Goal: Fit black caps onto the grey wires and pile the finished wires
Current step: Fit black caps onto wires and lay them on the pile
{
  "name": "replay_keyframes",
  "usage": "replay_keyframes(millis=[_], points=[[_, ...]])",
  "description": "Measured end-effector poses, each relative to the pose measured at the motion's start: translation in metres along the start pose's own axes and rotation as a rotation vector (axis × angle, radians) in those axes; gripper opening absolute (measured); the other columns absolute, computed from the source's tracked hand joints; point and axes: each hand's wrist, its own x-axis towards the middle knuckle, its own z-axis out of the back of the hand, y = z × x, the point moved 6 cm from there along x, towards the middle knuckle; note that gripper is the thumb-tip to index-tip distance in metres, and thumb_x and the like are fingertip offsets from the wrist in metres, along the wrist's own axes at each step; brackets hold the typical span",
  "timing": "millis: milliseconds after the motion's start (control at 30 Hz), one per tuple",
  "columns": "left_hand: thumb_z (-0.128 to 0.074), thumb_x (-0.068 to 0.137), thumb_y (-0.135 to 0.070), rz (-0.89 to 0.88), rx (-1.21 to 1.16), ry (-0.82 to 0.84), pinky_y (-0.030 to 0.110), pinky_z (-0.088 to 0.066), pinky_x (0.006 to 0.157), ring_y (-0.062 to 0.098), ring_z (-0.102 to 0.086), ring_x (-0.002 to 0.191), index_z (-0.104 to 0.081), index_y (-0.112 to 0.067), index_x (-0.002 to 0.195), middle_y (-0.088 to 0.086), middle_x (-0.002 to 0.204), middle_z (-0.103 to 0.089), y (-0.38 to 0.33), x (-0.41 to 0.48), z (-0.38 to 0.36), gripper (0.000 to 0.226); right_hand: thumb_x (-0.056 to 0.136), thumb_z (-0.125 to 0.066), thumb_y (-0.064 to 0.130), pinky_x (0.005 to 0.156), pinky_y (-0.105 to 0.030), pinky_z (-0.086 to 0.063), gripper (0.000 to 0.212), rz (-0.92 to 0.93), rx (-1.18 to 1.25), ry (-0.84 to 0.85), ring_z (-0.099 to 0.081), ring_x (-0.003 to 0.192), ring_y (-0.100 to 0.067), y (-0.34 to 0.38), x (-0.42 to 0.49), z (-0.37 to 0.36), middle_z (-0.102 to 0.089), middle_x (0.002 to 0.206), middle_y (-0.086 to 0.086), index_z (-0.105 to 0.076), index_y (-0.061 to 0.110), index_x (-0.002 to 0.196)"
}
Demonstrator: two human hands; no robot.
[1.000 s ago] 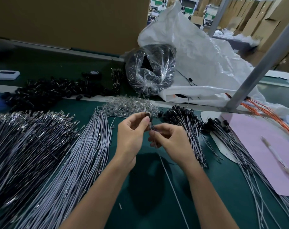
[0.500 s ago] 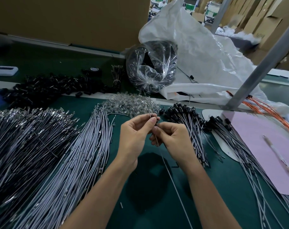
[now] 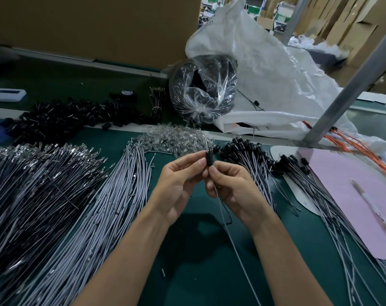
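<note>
Nearest me, over the green surface [image 3: 198,268], a single grey wire [image 3: 237,248] runs up from the bottom edge into the hands. I read the right hand [image 3: 234,188] as curled, thumb and forefinger pinching that wire just under its top end. The left hand [image 3: 178,180] pinches the black cap [image 3: 209,159] sitting at the wire's tip, its other fingers loosely bent. Both are held above the surface, mid-frame. Left of the forearms lies a fanned pile of bare wires [image 3: 112,206]; further left, a darker bundle [image 3: 33,184] with metal terminals. Right of the hands, the capped wires [image 3: 253,164] lie heaped, caps pointing away; beside them is a pink sheet [image 3: 342,173] with a pen [image 3: 373,204] on it. Beyond the hands I note a heap of clear parts [image 3: 176,140], loose caps [image 3: 62,120] back left, then a clear bag [image 3: 203,91] against a white sack [image 3: 265,74].
</note>
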Motion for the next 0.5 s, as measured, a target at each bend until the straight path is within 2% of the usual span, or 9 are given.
replay_keyframes(millis=[167, 267, 333, 400, 433, 500], points=[[-0.069, 0.067, -0.009, -0.046, 0.003, 0.017, 0.018, -0.056, 0.075, 0.007, -0.069, 0.069, -0.081, -0.014, 0.082, 0.003, 0.080, -0.076, -0.002, -0.002, -0.007, 0.020, 0.082, -0.064, 0.027, 0.050, -0.014, -0.037, 0.017, -0.070, 0.162, 0.101, -0.044, 0.050, -0.003, -0.001, -0.001, -0.004, -0.053, 0.061, 0.003, -0.070, 0.012, 0.076], [-0.073, 0.063, -0.015, -0.098, 0.054, -0.034, 0.017, -0.055, 0.075, 0.007, -0.069, 0.069, -0.081, -0.018, 0.079, 0.001, 0.077, -0.075, -0.005, -0.001, -0.005, 0.018, 0.088, -0.059, 0.031, 0.047, -0.014, -0.028, 0.023, -0.068, 0.119, 0.095, -0.035, 0.046, -0.003, -0.001, 0.000, -0.003, -0.048, 0.059, 0.004, -0.069, 0.014, 0.077], [-0.077, 0.059, -0.021, -0.143, 0.122, -0.086, 0.018, -0.054, 0.075, 0.009, -0.070, 0.073, -0.081, -0.021, 0.078, 0.002, 0.078, -0.076, -0.008, -0.002, -0.002, 0.019, 0.090, -0.058, 0.041, 0.046, -0.015, -0.023, 0.030, -0.022, -0.052, 0.020, -0.030, 0.045, -0.003, 0.002, 0.000, 0.000, -0.043, 0.057, 0.005, -0.069, 0.017, 0.075], [-0.079, 0.062, -0.020, -0.192, 0.220, -0.117, 0.017, -0.053, 0.075, 0.009, -0.071, 0.077, -0.081, -0.023, 0.077, 0.001, 0.081, -0.076, -0.010, -0.002, -0.001, 0.016, 0.083, -0.061, 0.054, 0.045, -0.016, -0.024, 0.047, 0.048, -0.287, -0.103, -0.029, 0.047, -0.004, 0.008, 0.000, 0.004, -0.039, 0.056, 0.006, -0.066, 0.008, 0.078], [-0.079, 0.066, -0.017, -0.217, 0.273, -0.118, 0.016, -0.053, 0.074, 0.008, -0.071, 0.079, -0.081, -0.025, 0.078, 0.000, 0.082, -0.077, -0.010, -0.003, -0.002, 0.014, 0.081, -0.061, 0.057, 0.046, -0.018, -0.025, 0.055, 0.096, -0.398, -0.158, -0.031, 0.048, -0.004, 0.011, -0.001, 0.006, -0.040, 0.056, 0.009, -0.062, 0.001, 0.082], [-0.075, 0.078, -0.006, -0.264, 0.393, -0.111, 0.014, -0.052, 0.073, 0.006, -0.070, 0.080, -0.080, -0.028, 0.078, -0.003, 0.084, -0.076, -0.011, -0.002, -0.004, 0.023, 0.085, -0.056, 0.054, 0.049, -0.022, -0.028, 0.053, 0.187, -0.563, -0.210, -0.035, 0.052, -0.004, 0.016, -0.002, 0.005, -0.044, 0.057, 0.014, -0.060, 0.001, 0.086]])
